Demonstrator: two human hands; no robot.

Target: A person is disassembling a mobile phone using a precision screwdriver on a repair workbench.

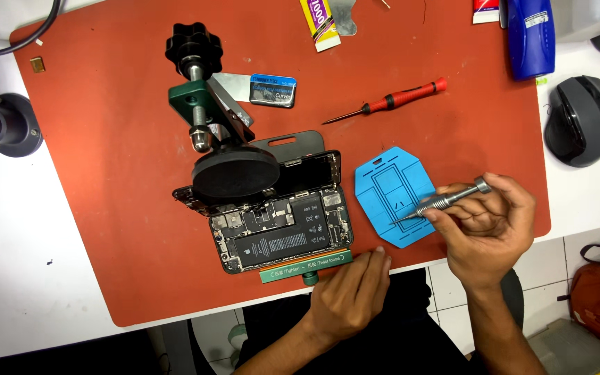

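Right hand [484,222] grips silver screwdriver [446,200] over blue tray [387,198]; left hand [352,292] open beside phone [279,232].

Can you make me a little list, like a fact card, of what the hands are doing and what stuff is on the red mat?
Right hand: holds a silver screwdriver, tip down on the blue tray.
Left hand: fingers rest on the green clamp bar at the phone's near edge.
Opened phone: lies flat, insides showing, screen propped up by a black suction cup.
Red mat: also carries a red-handled screwdriver and a small blue card.
Beside the mat: a grey computer mouse on the white table.
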